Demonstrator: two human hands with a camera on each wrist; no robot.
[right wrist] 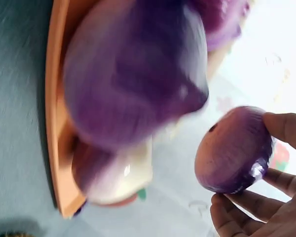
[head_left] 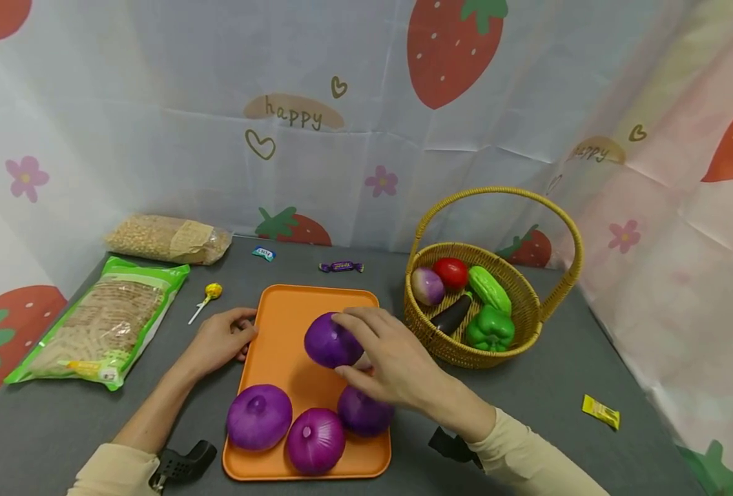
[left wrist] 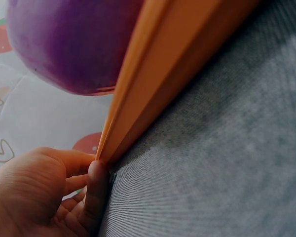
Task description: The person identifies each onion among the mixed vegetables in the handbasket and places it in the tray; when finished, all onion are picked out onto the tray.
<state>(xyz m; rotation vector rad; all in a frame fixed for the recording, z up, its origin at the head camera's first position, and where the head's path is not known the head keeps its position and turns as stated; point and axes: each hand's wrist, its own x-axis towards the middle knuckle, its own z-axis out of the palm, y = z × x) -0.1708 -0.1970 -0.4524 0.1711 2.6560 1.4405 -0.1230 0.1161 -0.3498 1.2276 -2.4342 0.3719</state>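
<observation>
My right hand [head_left: 397,358] holds a round purple onion [head_left: 331,340] above the orange tray [head_left: 280,331], fingers and thumb around its side in the right wrist view. At the tray's left rim, my left hand [head_left: 220,341] pinches the edge between thumb and fingers, as the left wrist view shows. Across the near end of the tray lie a wide purple onion [head_left: 259,417], a magenta onion [head_left: 315,441] and a darker purple onion [head_left: 365,412], partly under my right hand. A purple-and-white turnip [right wrist: 118,173] also sits in the tray, mostly hidden by my right hand in the head view.
Right of the tray stands a wicker basket [head_left: 530,341] of toy vegetables with a tall handle. Two filled bags [head_left: 168,238] [head_left: 102,320] lie at left, near a lollipop [head_left: 208,297]. Wrapped candies [head_left: 264,253] [head_left: 341,266] lie behind the tray, and a yellow one [head_left: 601,412] far right.
</observation>
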